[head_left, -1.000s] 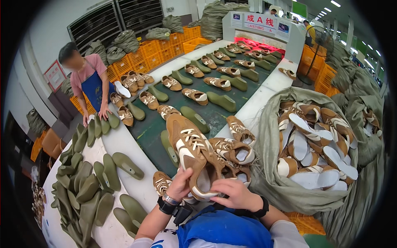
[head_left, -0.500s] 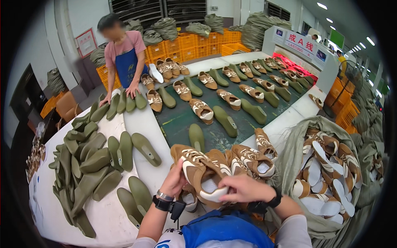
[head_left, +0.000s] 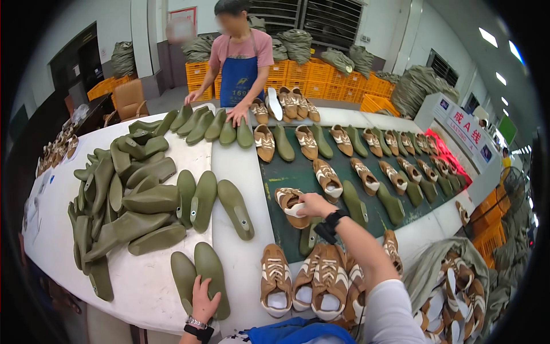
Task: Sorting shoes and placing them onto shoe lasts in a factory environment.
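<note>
My right hand reaches out over the green belt and grips a brown and white sneaker by its heel, toe pointing away. A green shoe last lies just below it, partly hidden by my arm. Down at the left, my left hand lies with fingers apart over a pair of green lasts, touching the right-hand last; the left-hand last is beside it. A row of brown sneakers, including one sneaker, stands at the near edge in front of me.
Many green lasts are heaped on the white table. Rows of sneakers and lasts line the belt. Across the table, a person in a blue apron handles lasts. A sack of sneakers stands at the right.
The sneaker held in both hands is now in my right hand alone, out over the belt. My left hand has let go and moved down-left onto the lasts. The view has turned left.
</note>
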Motion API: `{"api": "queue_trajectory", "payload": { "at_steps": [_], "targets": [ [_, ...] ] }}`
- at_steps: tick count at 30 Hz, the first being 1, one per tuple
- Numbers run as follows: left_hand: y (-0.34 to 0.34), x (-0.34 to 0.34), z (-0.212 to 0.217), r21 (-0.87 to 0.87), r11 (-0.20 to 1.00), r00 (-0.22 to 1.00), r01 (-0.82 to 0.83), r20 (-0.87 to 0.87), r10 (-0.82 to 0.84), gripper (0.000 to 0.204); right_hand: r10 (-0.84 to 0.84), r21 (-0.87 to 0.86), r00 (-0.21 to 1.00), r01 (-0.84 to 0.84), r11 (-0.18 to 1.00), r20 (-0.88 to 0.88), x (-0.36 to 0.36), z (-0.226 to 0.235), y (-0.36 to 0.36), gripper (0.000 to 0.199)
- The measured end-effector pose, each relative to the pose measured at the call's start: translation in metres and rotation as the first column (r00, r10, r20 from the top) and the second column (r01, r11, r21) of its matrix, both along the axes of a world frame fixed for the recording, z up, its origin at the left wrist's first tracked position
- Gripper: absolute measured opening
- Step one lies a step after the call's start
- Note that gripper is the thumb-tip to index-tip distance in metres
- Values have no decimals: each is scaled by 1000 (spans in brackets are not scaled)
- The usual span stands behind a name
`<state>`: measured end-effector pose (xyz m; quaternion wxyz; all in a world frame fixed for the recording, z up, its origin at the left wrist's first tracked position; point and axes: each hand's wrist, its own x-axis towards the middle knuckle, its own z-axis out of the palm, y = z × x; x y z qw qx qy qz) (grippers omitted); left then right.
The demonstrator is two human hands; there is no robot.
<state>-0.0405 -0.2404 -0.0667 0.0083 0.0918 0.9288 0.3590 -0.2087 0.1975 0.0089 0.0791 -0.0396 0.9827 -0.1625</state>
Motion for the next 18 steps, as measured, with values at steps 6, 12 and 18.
{"api": "queue_trajectory", "payload": {
  "at_steps": [6, 12, 18],
  "targets": [
    [6, 2, -6, 80, 989, 992, -123, 19, 122, 39, -307, 46, 951, 309, 950, -46, -37, -78, -23, 40],
    [7, 3, -2, 80, 987, 990, -143, 34, 140, 39, -333, 366, 823, 166, 916, 460, -17, -96, 11, 77],
    [10, -1, -3, 55, 990, 992, -127, 31, 125, 39, -340, 159, 874, 303, 940, 348, 21, -118, 43, 67]
  ]
}}
